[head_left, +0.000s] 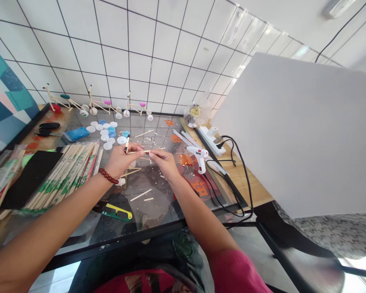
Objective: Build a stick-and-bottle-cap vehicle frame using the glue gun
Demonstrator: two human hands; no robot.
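My left hand (122, 158), with a dark red bead bracelet (109, 176) at its wrist, pinches a thin wooden stick (147, 151). The thumb and fingertips of my right hand (165, 163) close on the stick's other end. A short stick with black ends (127, 143) stands up at my left fingers; how it is joined is hidden. Under my left hand are more wooden sticks (131, 172) and a white bottle cap (121, 182), partly covered. Loose cut sticks (140, 195) lie on the glass tabletop (167, 209) nearer to me.
Three small stick-and-cap tricycle models (110, 106) stand along the tiled wall. Bottle caps (104, 132) and a blue packet (76, 133) lie left, beside packed chopsticks (67, 175). A yellow-green cutter (117, 212) is in front. A white glue gun (198, 156), power strip (212, 139) and black cables are right.
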